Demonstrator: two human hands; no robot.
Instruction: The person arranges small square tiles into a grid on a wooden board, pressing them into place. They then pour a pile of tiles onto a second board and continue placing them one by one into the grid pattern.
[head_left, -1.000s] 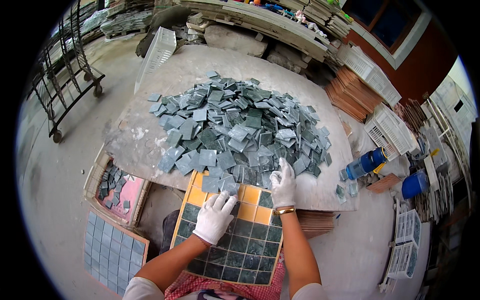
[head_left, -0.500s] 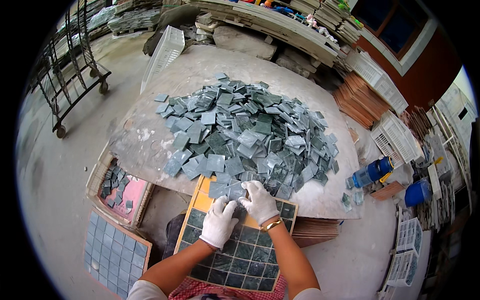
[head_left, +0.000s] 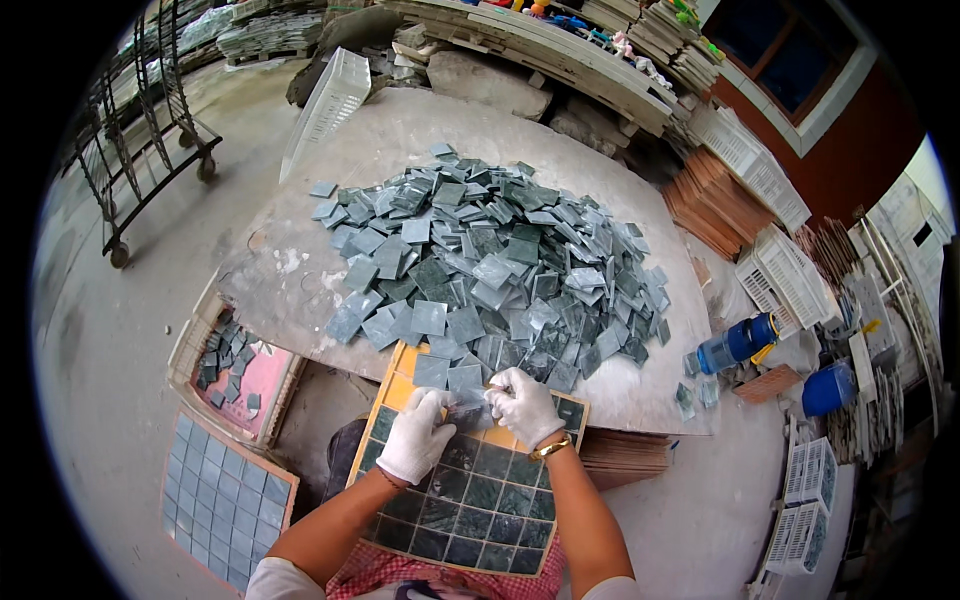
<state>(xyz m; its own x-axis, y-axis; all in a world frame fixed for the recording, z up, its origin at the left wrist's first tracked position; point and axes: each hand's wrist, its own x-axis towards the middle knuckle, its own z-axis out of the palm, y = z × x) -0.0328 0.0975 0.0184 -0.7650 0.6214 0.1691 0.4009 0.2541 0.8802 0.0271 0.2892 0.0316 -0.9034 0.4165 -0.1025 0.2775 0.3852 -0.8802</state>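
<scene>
Both my hands wear white knit gloves. A dark grey square stone tile (head_left: 467, 411), blurred, is held between the fingers of my left hand (head_left: 418, 437) and my right hand (head_left: 526, 407), both closed on its sides. Under them lies an orange-yellow tray board (head_left: 403, 382), its near part covered with rows of dark green tiles (head_left: 487, 492). Two loose grey tiles, one of them a paler tile (head_left: 431, 372), lie just beyond my fingers at the board's far end. A large heap of grey-green tiles (head_left: 480, 250) spreads over the table beyond.
The stone-topped table (head_left: 290, 290) fills the middle. At left are a crate with a pink bottom (head_left: 245, 400), a filled tile sheet (head_left: 225, 495) and a black wheeled cart (head_left: 150, 170). On the right stand a blue bottle (head_left: 738, 343), white crates (head_left: 785, 275) and stacked brown boards (head_left: 720, 190).
My hands have moved slightly apart, the left one outward. The tile between them now shows more fully, blurred by motion. The whole view has shifted a little.
</scene>
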